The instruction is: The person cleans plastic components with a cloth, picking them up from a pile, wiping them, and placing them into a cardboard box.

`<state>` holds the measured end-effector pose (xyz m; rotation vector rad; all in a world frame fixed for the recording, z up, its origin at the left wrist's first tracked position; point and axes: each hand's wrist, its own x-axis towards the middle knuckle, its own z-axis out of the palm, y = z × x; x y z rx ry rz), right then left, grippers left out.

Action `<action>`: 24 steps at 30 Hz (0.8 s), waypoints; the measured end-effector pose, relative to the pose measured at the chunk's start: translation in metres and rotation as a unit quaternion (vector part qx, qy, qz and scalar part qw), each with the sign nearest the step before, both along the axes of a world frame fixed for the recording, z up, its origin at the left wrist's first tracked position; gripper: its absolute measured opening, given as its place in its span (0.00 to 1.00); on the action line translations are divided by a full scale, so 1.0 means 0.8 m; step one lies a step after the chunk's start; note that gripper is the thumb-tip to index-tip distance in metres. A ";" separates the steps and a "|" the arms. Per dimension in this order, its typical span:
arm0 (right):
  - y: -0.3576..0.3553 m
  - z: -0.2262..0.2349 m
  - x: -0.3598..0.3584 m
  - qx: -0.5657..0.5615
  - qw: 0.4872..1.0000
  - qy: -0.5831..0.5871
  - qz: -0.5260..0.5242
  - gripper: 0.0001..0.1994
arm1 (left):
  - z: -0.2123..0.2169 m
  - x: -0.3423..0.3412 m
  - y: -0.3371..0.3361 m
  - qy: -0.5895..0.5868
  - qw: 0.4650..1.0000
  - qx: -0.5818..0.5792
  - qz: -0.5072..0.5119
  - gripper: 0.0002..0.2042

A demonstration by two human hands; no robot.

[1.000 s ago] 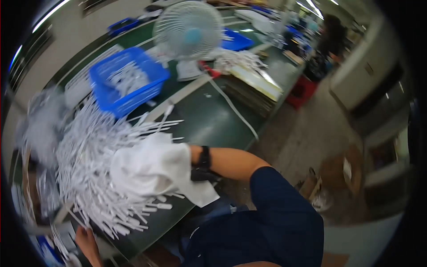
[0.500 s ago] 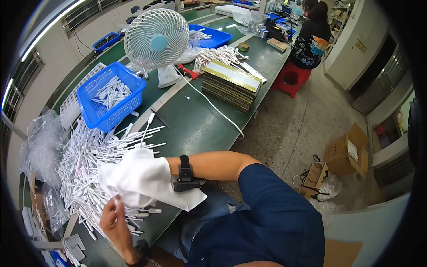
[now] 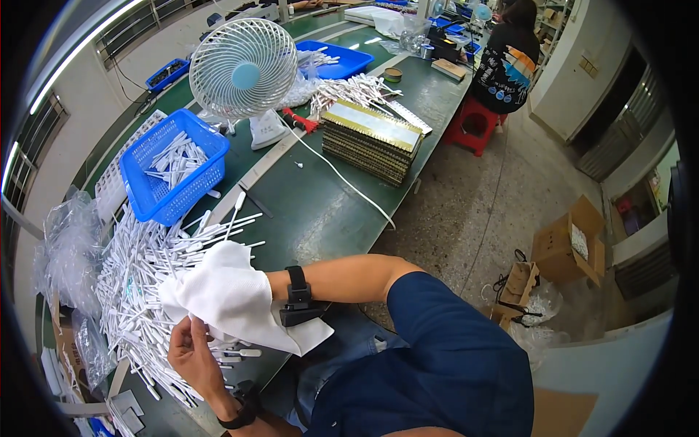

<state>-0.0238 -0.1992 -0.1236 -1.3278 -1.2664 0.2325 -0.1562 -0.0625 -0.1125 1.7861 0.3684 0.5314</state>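
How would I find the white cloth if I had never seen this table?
Start at the long green workbench and go to its near end, where a big heap of thin white sticks lies below the blue basket. The white cloth sits at that heap's edge, draped over the right hand, with the left hand touching it. It is soft, wide and crumpled; everything beside it is thin and stiff.

Open brown cardboard boxes (image 3: 569, 249) sit on the floor beside the green bench. Crumpled clear plastic bags (image 3: 67, 247) lie at the bench's left end.
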 end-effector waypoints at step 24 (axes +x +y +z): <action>-0.011 0.027 -0.022 -0.029 0.932 -0.261 -0.251 0.09 | -0.017 -0.010 0.010 -0.018 0.987 -0.136 -0.086 0.12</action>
